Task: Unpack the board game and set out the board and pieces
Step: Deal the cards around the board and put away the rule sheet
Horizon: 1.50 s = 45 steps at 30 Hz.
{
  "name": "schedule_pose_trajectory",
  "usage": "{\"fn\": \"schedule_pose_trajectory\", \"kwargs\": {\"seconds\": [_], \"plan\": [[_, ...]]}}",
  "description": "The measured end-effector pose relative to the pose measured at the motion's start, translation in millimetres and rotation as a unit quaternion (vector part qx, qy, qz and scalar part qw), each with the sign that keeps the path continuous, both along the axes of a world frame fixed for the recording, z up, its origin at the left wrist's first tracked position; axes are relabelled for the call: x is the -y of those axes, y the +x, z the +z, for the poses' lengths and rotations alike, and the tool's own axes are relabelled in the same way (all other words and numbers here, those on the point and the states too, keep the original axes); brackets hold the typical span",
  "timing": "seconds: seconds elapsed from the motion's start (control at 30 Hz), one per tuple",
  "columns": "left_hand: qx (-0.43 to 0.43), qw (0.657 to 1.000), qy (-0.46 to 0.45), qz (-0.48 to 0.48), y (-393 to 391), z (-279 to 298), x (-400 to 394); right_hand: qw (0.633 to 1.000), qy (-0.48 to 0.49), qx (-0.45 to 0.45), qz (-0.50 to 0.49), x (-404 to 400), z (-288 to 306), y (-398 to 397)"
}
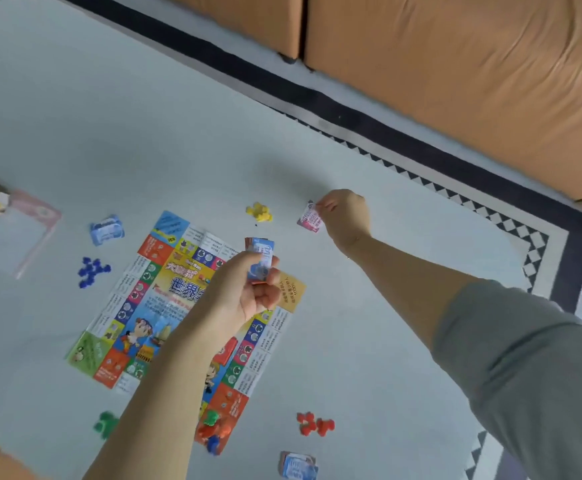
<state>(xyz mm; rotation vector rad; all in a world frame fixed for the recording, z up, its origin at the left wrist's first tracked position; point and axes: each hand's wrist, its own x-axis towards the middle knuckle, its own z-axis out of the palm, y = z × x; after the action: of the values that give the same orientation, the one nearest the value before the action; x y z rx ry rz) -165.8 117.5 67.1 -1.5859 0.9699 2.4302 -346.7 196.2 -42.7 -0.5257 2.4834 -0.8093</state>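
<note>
Dealing out play money: the fingers of the left hand [248, 292] are curled round a small stack of blue-faced paper notes [261, 259] held above the board's upper right part, while the fingers of the right hand [345, 213] pinch a pink paper note [309, 220] low over the pale carpet [369, 323], at 1 o'clock from the board. The colourful unfolded paper game board [165, 306] already lies flat at centre. Around it sit sorted heaps of plastic pieces: yellow [259, 212] at 12 o'clock, blue [92, 271] at 9 o'clock, green [106, 424] at 7 o'clock, red [315, 424] at 5 o'clock, and a mixed cluster [213, 429] on the board's near corner. Blue note bundles rest at 10 o'clock [106, 229] and 5 o'clock [298, 465]. The opened pink packaging [30, 233], blurred, lies at 9 o'clock. Judged from this layout, unpacking is largely done; distributing the remaining notes is what is left.
</note>
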Motion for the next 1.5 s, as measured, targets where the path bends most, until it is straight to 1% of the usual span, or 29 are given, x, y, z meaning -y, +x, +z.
{"fn": "schedule_pose_trajectory", "kwargs": {"seconds": [0.1,0.17,0.23,0.33,0.4,0.53,0.6,0.67,0.73,0.83,0.9,0.97,1.0,1.1,1.3,1.5], "plan": [[-0.030,0.999,-0.017,0.018,6,-8,-5,0.996,0.019,-0.066,0.051,-1,-7,-5],[-0.045,0.998,-0.046,0.012,9,-9,-10,0.996,0.016,-0.075,0.049,-2,-5,-9],[-0.045,0.996,-0.070,0.019,10,-9,-18,0.998,-0.010,-0.055,0.029,-4,3,-10],[-0.056,0.992,-0.109,0.023,14,-1,-26,0.991,-0.131,0.007,-0.012,-8,32,9],[-0.057,0.988,-0.141,0.020,21,6,-30,0.983,-0.171,0.070,0.018,-13,55,34],[-0.038,0.985,-0.164,0.034,39,19,-45,0.966,-0.144,0.185,0.106,-33,94,77],[-0.034,0.985,-0.168,0.028,47,26,-54,0.951,-0.148,0.244,0.121,-40,112,88],[-0.031,0.984,-0.175,0.013,55,31,-61,0.938,-0.162,0.276,0.133,-44,126,99],[-0.027,0.985,-0.170,-0.002,67,40,-69,0.936,-0.159,0.271,0.155,-48,137,111],[-0.034,0.987,-0.160,0.001,85,51,-79,0.941,-0.145,0.239,0.188,-54,146,125],[-0.060,0.988,-0.142,0.005,102,59,-83,0.947,-0.137,0.213,0.196,-59,153,140],[-0.090,0.990,-0.104,0.026,112,64,-87,0.949,-0.142,0.209,0.190,-64,157,148],[-0.094,0.990,-0.104,0.033,117,68,-90,0.948,-0.145,0.208,0.190,-68,161,152],[-0.067,0.984,-0.153,0.057,135,71,-102,0.944,-0.139,0.201,0.220,-76,172,164],[0.003,0.980,-0.176,0.092,170,57,-111,0.926,-0.106,0.254,0.257,-70,166,190],[0.015,0.966,-0.151,0.211,211,44,-115,0.911,-0.064,0.244,0.327,-42,136,225]]}}
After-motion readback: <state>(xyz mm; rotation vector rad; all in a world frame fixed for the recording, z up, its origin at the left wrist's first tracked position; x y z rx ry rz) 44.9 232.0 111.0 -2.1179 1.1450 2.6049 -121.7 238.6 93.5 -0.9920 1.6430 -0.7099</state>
